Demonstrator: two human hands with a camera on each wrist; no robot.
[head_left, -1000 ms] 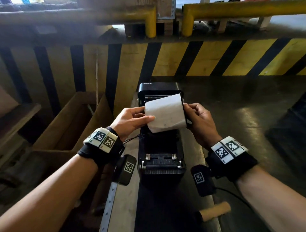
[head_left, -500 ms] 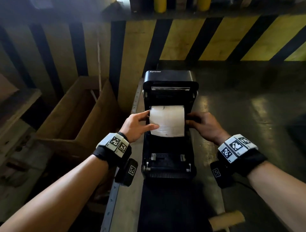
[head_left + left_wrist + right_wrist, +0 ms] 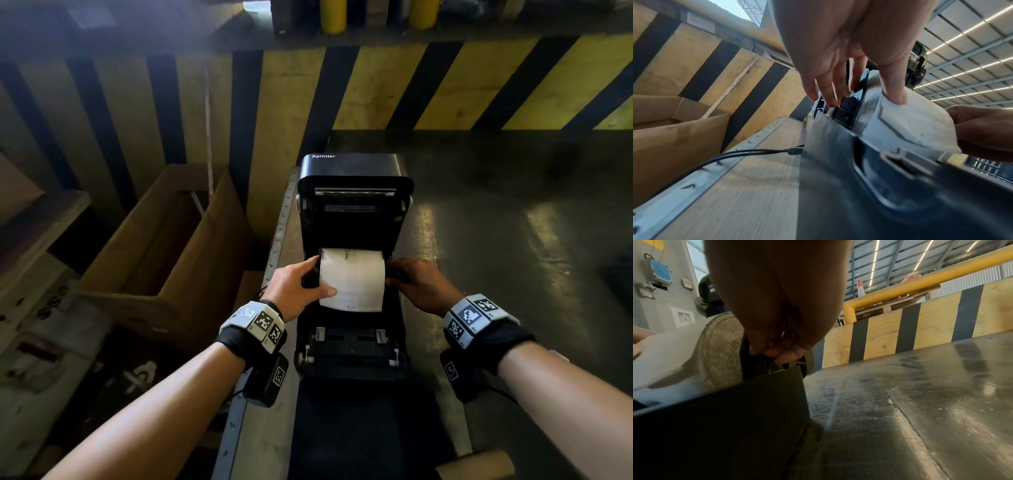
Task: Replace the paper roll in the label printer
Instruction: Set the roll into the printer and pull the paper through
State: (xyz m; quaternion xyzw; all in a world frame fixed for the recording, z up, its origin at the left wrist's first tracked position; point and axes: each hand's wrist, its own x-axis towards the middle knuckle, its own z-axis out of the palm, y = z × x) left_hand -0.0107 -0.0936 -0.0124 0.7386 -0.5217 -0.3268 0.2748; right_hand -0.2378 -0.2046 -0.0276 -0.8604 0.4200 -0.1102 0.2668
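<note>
The black label printer [image 3: 354, 205] stands in the middle with its lid swung up. A white paper roll [image 3: 352, 279] lies crosswise in the open bay, a loose flap hanging over its front. My left hand [image 3: 315, 279] holds the roll's left end: the thumb presses on the paper [image 3: 894, 95] and the fingers reach down beside the black holder. My right hand [image 3: 406, 279] grips the right end, fingers curled [image 3: 777, 352] against a black end piece next to the roll [image 3: 694, 353]. The bay floor under the roll is hidden.
An open cardboard box [image 3: 164, 246] sits left of the printer, past a perforated metal rail [image 3: 277, 233]. A yellow and black striped barrier [image 3: 376, 92] closes the back. A bare cardboard core [image 3: 479, 466] lies near the bottom right. A cable [image 3: 735, 155] plugs into the printer's left side.
Both hands have carried the roll from above the printer down into its open bay. The view has tilted down and moved closer.
</note>
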